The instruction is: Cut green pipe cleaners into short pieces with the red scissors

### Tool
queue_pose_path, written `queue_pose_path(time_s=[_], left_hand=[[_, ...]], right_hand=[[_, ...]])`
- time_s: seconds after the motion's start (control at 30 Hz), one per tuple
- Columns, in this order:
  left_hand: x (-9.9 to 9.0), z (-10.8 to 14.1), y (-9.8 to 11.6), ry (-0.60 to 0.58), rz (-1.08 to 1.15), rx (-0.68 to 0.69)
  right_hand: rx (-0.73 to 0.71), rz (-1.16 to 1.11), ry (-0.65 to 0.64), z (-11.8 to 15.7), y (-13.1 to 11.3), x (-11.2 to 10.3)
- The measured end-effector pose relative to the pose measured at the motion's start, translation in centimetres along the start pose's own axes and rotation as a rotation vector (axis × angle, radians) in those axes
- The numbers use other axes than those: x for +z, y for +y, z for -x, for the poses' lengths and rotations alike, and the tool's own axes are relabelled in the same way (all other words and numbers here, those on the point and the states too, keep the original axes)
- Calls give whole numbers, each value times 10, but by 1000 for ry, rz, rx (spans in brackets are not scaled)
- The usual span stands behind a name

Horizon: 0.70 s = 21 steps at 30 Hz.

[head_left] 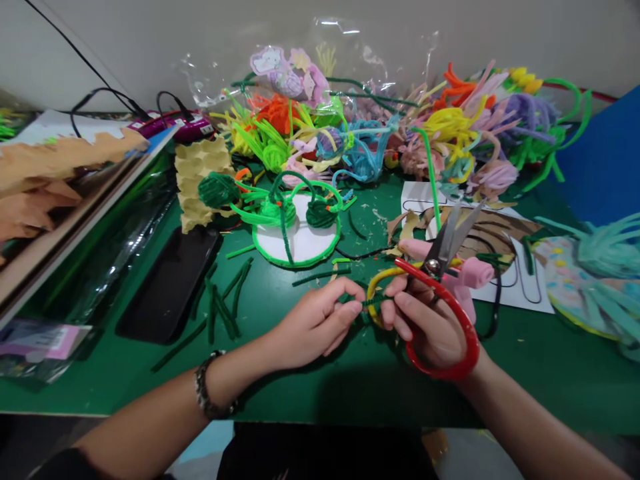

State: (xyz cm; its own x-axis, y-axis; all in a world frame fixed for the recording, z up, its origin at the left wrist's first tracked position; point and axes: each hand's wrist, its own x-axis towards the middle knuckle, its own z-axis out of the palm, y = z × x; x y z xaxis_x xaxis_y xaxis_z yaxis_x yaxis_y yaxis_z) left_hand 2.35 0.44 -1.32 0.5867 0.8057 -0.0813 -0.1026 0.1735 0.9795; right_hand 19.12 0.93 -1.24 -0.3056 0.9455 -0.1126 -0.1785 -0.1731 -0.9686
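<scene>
You've got a short dark green pipe cleaner (373, 302), thin, fuzzy, ends hidden by fingers, held just in from the middle of the bench's (525, 390) front edge. Your left hand (320, 320) pinches one side; your right hand (437, 327) grips the other, also carrying red-handled scissors (465, 330), blades parted, pointing toward the back edge.

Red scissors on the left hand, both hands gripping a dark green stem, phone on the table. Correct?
One slip: the head view shows the red scissors on the right hand, not the left hand. Both hands do grip a dark green stem, and the phone lies on the table.
</scene>
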Motion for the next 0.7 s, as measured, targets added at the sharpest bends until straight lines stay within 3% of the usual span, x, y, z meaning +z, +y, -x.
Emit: queue_pose_path(time_s=[0.2, 0.37, 0.5, 0.7], left_hand=[[0, 1, -2, -54, 20, 42], [0, 2, -1, -86, 42, 0], [-3, 2, 0, -208, 92, -104], [-10, 2, 2, -434, 373, -201]], right_hand=[[8, -69, -8, -3, -13, 10], [31, -90, -14, -1, -15, 10], [56, -58, 1, 0, -14, 9], [25, 1, 43, 1, -13, 6]])
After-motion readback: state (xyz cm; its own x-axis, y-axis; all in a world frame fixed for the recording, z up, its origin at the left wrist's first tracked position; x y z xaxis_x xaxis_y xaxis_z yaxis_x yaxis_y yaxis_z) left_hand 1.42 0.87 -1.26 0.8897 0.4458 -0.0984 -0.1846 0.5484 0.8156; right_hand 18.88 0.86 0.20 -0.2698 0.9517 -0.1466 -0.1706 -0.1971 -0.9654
